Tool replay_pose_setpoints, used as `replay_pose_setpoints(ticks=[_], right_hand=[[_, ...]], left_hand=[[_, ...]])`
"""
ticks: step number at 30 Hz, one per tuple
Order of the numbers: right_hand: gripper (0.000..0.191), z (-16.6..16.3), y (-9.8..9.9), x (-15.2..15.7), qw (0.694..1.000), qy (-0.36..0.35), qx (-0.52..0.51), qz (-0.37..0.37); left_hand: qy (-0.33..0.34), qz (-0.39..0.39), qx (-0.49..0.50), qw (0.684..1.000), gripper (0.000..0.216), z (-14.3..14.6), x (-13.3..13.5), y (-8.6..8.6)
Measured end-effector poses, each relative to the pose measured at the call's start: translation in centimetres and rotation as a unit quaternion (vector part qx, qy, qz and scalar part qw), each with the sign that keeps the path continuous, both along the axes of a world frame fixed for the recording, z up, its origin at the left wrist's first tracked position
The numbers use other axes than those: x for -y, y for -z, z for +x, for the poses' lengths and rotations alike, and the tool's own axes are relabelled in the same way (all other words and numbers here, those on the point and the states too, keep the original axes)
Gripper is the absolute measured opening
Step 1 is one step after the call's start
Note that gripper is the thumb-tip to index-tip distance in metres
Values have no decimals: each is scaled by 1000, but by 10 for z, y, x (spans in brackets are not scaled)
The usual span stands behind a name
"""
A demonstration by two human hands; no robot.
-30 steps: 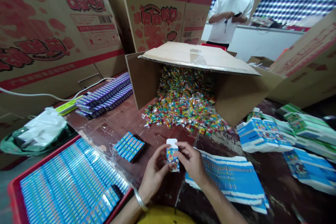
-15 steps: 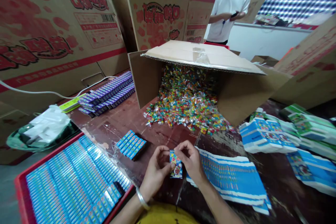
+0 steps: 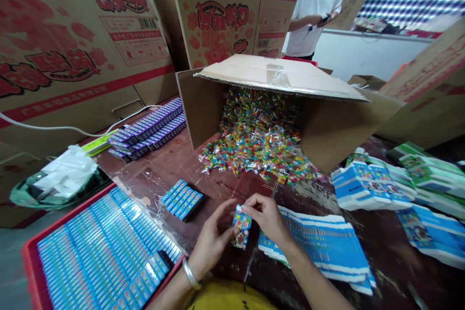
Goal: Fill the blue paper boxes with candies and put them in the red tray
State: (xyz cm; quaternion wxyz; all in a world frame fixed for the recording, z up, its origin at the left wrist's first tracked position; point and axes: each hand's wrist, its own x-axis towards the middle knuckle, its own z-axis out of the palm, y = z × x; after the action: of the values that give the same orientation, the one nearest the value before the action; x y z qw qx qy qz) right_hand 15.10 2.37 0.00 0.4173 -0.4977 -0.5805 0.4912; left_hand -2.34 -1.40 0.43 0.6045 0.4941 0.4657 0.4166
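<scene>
Both my hands hold one small blue printed box just above the dark table, near the front edge. My left hand grips its lower left side with curled fingers. My right hand pinches its top end. A fanned row of flat blue box blanks lies under my right wrist. A short row of filled blue boxes stands to the left of my hands. Behind them a big carton on its side spills colourful wrapped candies onto the table.
A red tray packed with blue boxes sits at front left. Purple boxes line the back left, beside a green bag. Stacks of blue and green blanks lie at right. Tall cartons wall the back; a person in white stands beyond.
The white top flap that stood open on the small box a second ago is now folded down. The box has tilted and dropped slightly in my hands.
</scene>
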Motion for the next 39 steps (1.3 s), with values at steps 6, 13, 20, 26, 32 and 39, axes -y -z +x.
replay_pose_setpoints(ticks=[6,13,20,26,32,39], right_hand=[[66,1,-12,20,980,-109,144,86],[81,-13,7,30,953,-79,241,167],[74,30,10,7,939,-4,304,161],[18,90,31,-16,895,45,421,140],[12,77,41,-10,875,25,459,151],[24,68,36,3,876,14,452,165]], left_hand=[[-29,-25,49,998,38,-5,-6,6],[-29,-44,-4,999,34,-12,-8,11],[-103,159,-528,828,21,-63,-7,2],[-137,223,-631,731,34,-75,-16,8],[-11,262,-472,842,69,9,1,34],[95,245,-491,830,86,60,3,62]])
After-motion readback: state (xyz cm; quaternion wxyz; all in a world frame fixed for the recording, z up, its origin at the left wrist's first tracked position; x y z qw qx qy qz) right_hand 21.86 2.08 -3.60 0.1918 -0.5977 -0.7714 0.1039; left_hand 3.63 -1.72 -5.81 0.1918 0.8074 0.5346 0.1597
